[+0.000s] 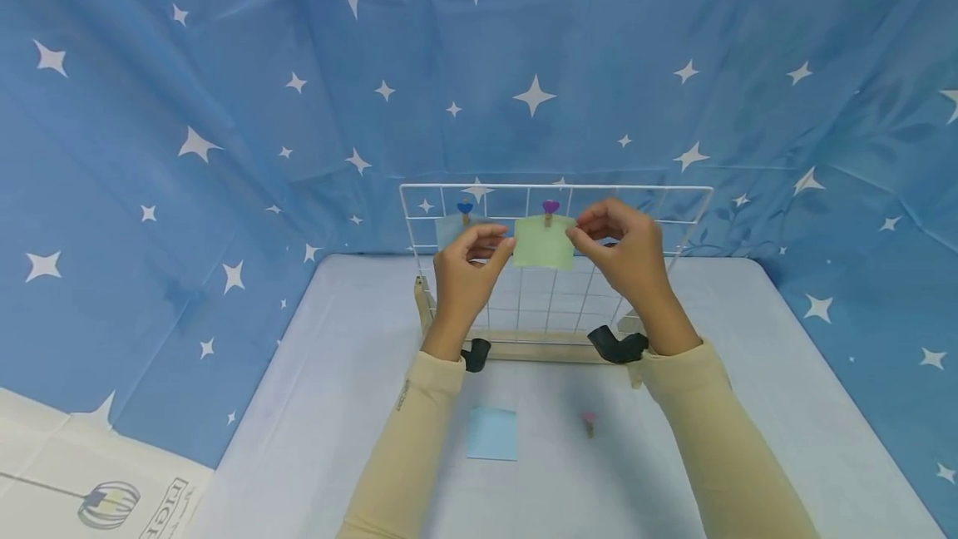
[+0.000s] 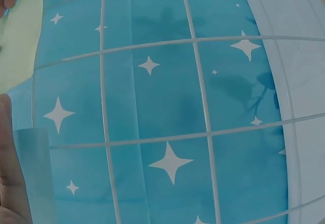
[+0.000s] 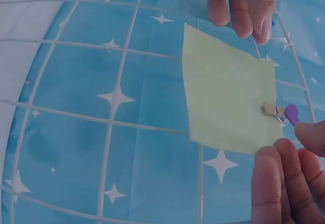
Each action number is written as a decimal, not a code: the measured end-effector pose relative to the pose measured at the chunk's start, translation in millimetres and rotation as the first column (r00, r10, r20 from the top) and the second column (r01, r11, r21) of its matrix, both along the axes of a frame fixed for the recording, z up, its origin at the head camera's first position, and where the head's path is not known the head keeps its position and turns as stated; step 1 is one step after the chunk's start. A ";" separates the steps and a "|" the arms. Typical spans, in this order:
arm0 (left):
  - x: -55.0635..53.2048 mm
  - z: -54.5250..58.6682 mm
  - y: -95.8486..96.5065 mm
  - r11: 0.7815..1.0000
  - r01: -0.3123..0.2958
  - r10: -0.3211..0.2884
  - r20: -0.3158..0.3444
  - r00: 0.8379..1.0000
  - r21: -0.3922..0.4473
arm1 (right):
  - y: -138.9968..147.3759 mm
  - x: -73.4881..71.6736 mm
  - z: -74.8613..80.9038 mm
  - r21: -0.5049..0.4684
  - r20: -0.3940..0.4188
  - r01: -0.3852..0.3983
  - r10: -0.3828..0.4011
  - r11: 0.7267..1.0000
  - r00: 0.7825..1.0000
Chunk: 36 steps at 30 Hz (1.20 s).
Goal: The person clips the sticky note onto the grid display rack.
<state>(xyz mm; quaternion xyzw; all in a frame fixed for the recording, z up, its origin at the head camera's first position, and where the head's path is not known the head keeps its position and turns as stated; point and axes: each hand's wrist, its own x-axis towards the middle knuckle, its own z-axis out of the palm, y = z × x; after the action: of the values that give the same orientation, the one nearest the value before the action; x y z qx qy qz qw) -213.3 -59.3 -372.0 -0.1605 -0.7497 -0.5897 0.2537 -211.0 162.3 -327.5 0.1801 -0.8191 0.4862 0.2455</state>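
A pale green paper note [image 1: 544,244] hangs on a white wire grid [image 1: 557,186], held at its top edge by a small wooden clothespin with a purple heart [image 1: 550,206]. My left hand [image 1: 470,269] is raised at the note's left edge, its straight fingertips [image 3: 241,23] just off the paper in the right wrist view. On the other side, my right hand [image 1: 627,248] has its fingertips right at the note's edge, the thumb beside the purple heart. A blue note [image 1: 449,228] hangs to the left under a blue-heart clothespin [image 1: 465,208], partly hidden behind my left hand.
On the white table [image 1: 359,406] lie another light blue note [image 1: 492,434] and a clothespin with a pink top [image 1: 589,422]. The grid stands on a wooden base [image 1: 539,350]. Behind it hangs a blue star-patterned cloth [image 1: 419,48].
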 end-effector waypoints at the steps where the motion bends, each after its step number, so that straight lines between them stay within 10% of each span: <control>1: 0.6 -0.4 -1.2 1.000 0.011 -0.011 0.011 1.000 0.001 | 1.1 0.8 -1.2 -0.020 0.019 -0.017 0.017 1.000 1.000; 25: 16.6 -15.2 -27.8 0.964 0.266 -0.265 0.116 0.957 0.006 | 31.4 18.3 -28.2 -0.247 0.223 -0.325 0.381 0.913 0.897; 36: 24.1 -25.3 -31.5 0.948 0.318 -0.314 0.129 0.941 -0.011 | 41.8 30.2 -39.5 -0.224 0.219 -0.316 0.363 0.922 0.906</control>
<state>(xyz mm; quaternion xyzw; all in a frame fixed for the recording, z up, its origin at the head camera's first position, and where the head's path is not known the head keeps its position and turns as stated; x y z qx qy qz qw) -189.1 -90.8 -397.2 -0.2451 -0.7380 -0.6198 0.1057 -180.8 204.1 -367.0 0.2325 -0.7513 0.6142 0.0644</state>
